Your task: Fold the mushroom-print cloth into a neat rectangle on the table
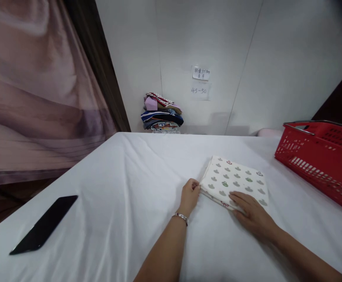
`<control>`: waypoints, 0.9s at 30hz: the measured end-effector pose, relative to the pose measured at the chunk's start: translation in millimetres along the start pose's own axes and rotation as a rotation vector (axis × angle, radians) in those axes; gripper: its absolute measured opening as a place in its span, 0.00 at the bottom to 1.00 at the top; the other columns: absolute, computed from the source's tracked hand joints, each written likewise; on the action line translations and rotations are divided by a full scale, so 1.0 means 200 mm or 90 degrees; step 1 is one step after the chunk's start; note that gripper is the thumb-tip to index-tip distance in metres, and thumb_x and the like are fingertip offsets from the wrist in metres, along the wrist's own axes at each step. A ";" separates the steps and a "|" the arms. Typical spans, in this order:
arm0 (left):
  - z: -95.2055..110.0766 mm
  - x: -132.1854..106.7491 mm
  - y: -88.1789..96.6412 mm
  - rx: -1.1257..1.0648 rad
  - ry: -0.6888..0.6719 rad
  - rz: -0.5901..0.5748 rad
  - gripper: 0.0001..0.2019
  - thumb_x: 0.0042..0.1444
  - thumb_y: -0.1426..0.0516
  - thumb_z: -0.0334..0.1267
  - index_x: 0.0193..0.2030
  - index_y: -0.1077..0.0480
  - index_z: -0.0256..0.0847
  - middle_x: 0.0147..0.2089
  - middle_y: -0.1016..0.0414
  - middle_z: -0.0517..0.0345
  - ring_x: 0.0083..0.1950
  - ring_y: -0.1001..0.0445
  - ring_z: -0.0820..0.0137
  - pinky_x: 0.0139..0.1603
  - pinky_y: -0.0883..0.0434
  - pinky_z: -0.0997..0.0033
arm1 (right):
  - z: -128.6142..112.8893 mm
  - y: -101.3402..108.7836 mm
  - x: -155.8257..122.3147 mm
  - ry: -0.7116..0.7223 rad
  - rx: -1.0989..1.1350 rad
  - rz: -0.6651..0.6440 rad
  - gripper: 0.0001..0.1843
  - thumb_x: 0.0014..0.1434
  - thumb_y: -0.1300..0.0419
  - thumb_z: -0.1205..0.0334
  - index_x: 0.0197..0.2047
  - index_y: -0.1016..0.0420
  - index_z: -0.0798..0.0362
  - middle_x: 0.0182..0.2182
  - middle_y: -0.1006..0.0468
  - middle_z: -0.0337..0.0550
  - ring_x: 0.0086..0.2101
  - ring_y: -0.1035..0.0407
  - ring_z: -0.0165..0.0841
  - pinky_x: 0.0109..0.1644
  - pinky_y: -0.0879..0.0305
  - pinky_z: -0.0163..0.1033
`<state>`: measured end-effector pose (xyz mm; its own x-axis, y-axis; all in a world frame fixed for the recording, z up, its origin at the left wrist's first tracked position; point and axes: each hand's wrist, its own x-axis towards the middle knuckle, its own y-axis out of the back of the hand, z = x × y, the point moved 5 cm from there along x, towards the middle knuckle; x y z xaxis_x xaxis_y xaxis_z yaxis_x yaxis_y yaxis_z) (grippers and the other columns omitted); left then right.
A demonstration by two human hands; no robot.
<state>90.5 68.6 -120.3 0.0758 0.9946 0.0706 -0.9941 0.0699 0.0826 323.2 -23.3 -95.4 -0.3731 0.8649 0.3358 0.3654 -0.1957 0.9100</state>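
Observation:
A folded white cloth [231, 178] printed with grey, green and red mouse-head shapes lies on the white-covered table [100, 188], right of the middle. My left hand [190, 192], with a bracelet at the wrist, pinches the cloth's near left corner between thumb and fingers. Flat on the near part of the cloth rests my right hand [249, 213], its fingers stretched out across the print. Several layers show along the cloth's near edge.
A red plastic basket [321, 156] stands at the right. On the left lies a black flat phone-like object [46, 225]. Beyond the far edge is a stack of folded fabrics [162, 113] against the wall. A pink curtain [38, 86] hangs at the left.

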 end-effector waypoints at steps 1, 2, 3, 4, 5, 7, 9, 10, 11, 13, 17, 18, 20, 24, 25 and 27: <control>0.00 0.00 0.00 -0.003 -0.008 0.001 0.08 0.51 0.48 0.34 0.40 0.34 0.41 0.31 0.31 0.62 0.28 0.33 0.76 0.29 0.35 0.76 | 0.00 0.01 0.00 -0.013 0.013 -0.004 0.26 0.58 0.47 0.54 0.60 0.39 0.45 0.57 0.35 0.46 0.56 0.41 0.43 0.57 0.41 0.52; 0.01 0.00 0.00 0.000 -0.017 0.003 0.12 0.51 0.47 0.34 0.44 0.34 0.41 0.35 0.30 0.60 0.29 0.32 0.76 0.30 0.34 0.76 | 0.00 0.02 0.01 -0.027 0.031 -0.015 0.25 0.58 0.46 0.53 0.59 0.38 0.44 0.57 0.35 0.46 0.56 0.41 0.43 0.57 0.41 0.53; 0.01 0.00 0.00 0.011 -0.025 0.004 0.14 0.52 0.46 0.36 0.46 0.34 0.42 0.37 0.29 0.59 0.31 0.32 0.76 0.32 0.34 0.75 | -0.01 0.04 0.03 -0.042 0.056 -0.027 0.25 0.57 0.46 0.52 0.58 0.36 0.44 0.56 0.34 0.46 0.55 0.40 0.43 0.56 0.41 0.53; 0.02 -0.01 0.00 0.030 -0.033 0.004 0.14 0.52 0.45 0.37 0.46 0.34 0.42 0.38 0.29 0.58 0.32 0.31 0.75 0.34 0.34 0.74 | -0.01 0.05 0.05 -0.060 0.088 -0.042 0.23 0.57 0.46 0.51 0.56 0.34 0.44 0.55 0.32 0.46 0.54 0.39 0.43 0.56 0.39 0.52; 0.03 -0.01 0.00 0.056 -0.041 0.003 0.14 0.51 0.44 0.39 0.45 0.33 0.42 0.39 0.29 0.58 0.33 0.32 0.74 0.35 0.34 0.74 | 0.00 0.07 0.08 -0.083 0.124 -0.055 0.21 0.57 0.46 0.50 0.53 0.31 0.44 0.54 0.30 0.46 0.52 0.36 0.43 0.54 0.37 0.51; 0.04 -0.01 0.00 0.105 -0.054 0.005 0.12 0.51 0.43 0.42 0.41 0.31 0.41 0.38 0.29 0.58 0.33 0.32 0.73 0.36 0.34 0.73 | 0.02 0.10 0.16 -0.142 0.190 -0.058 0.17 0.59 0.48 0.51 0.46 0.26 0.45 0.48 0.25 0.44 0.47 0.31 0.41 0.49 0.33 0.47; 0.05 -0.01 0.00 0.135 -0.068 0.013 0.10 0.51 0.43 0.42 0.38 0.31 0.41 0.38 0.30 0.58 0.33 0.33 0.74 0.37 0.35 0.72 | 0.06 0.11 0.28 -0.199 0.226 -0.031 0.16 0.59 0.50 0.52 0.42 0.24 0.47 0.42 0.22 0.43 0.41 0.28 0.39 0.43 0.30 0.42; 0.06 -0.01 0.00 0.142 -0.072 0.018 0.08 0.51 0.44 0.41 0.37 0.31 0.41 0.38 0.30 0.59 0.32 0.33 0.74 0.37 0.35 0.73 | 0.08 0.10 0.34 -0.214 0.229 -0.016 0.16 0.59 0.50 0.53 0.41 0.24 0.47 0.41 0.22 0.42 0.39 0.27 0.38 0.40 0.30 0.41; 0.06 -0.01 0.00 0.144 -0.075 0.019 0.07 0.51 0.44 0.40 0.36 0.32 0.41 0.38 0.31 0.59 0.32 0.33 0.74 0.37 0.36 0.73 | 0.10 0.08 0.41 -0.224 0.229 -0.008 0.15 0.58 0.49 0.54 0.42 0.25 0.48 0.40 0.22 0.42 0.37 0.27 0.37 0.39 0.30 0.40; 0.05 -0.01 0.00 0.142 -0.080 0.016 0.06 0.52 0.45 0.39 0.35 0.32 0.41 0.38 0.31 0.60 0.32 0.33 0.75 0.37 0.36 0.73 | 0.17 0.03 0.54 -0.243 0.190 0.020 0.15 0.57 0.49 0.58 0.43 0.25 0.49 0.38 0.21 0.43 0.34 0.27 0.37 0.38 0.31 0.40; 0.04 0.00 0.00 0.133 -0.084 0.010 0.05 0.53 0.46 0.38 0.36 0.33 0.42 0.38 0.31 0.60 0.33 0.33 0.74 0.39 0.36 0.73 | 0.31 -0.07 0.78 -0.293 0.081 0.043 0.17 0.56 0.49 0.62 0.46 0.26 0.51 0.38 0.21 0.44 0.37 0.27 0.39 0.43 0.32 0.43; 0.04 0.00 0.00 0.130 -0.084 0.008 0.05 0.53 0.46 0.38 0.36 0.33 0.42 0.38 0.31 0.60 0.34 0.33 0.74 0.39 0.36 0.72 | 0.35 -0.08 0.83 -0.297 0.062 0.048 0.17 0.55 0.48 0.63 0.47 0.26 0.52 0.42 0.22 0.46 0.41 0.28 0.40 0.46 0.34 0.43; 0.03 0.00 0.00 0.125 -0.083 0.004 0.05 0.54 0.46 0.39 0.35 0.33 0.42 0.37 0.31 0.60 0.34 0.33 0.73 0.39 0.36 0.72 | 0.41 -0.10 0.91 -0.300 0.039 0.048 0.18 0.55 0.47 0.64 0.48 0.27 0.54 0.47 0.25 0.49 0.47 0.31 0.42 0.50 0.37 0.44; 0.03 0.00 0.00 0.122 -0.083 0.003 0.04 0.54 0.47 0.38 0.35 0.34 0.42 0.37 0.31 0.60 0.35 0.32 0.73 0.40 0.36 0.72 | 0.50 -0.14 0.99 -0.311 0.029 0.013 0.17 0.54 0.45 0.62 0.46 0.26 0.54 0.47 0.24 0.50 0.48 0.32 0.43 0.50 0.39 0.43; 0.04 0.00 0.00 0.121 -0.084 0.001 0.04 0.54 0.47 0.38 0.35 0.34 0.42 0.37 0.31 0.60 0.35 0.33 0.73 0.40 0.36 0.72 | 0.51 -0.14 1.00 -0.313 0.027 0.006 0.16 0.54 0.44 0.61 0.45 0.25 0.54 0.46 0.24 0.49 0.47 0.32 0.42 0.49 0.39 0.42; 0.04 0.00 0.00 0.122 -0.089 -0.006 0.05 0.54 0.47 0.39 0.36 0.34 0.42 0.38 0.32 0.61 0.34 0.33 0.74 0.39 0.36 0.72 | 0.52 -0.16 1.02 -0.317 0.026 -0.005 0.14 0.53 0.43 0.59 0.42 0.24 0.53 0.44 0.23 0.47 0.46 0.31 0.40 0.48 0.39 0.39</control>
<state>91.7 67.4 -112.8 0.1077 0.9729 0.2048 -0.9616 0.0496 0.2700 324.4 207.6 -80.7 0.0736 0.9839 0.1628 0.4006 -0.1787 0.8987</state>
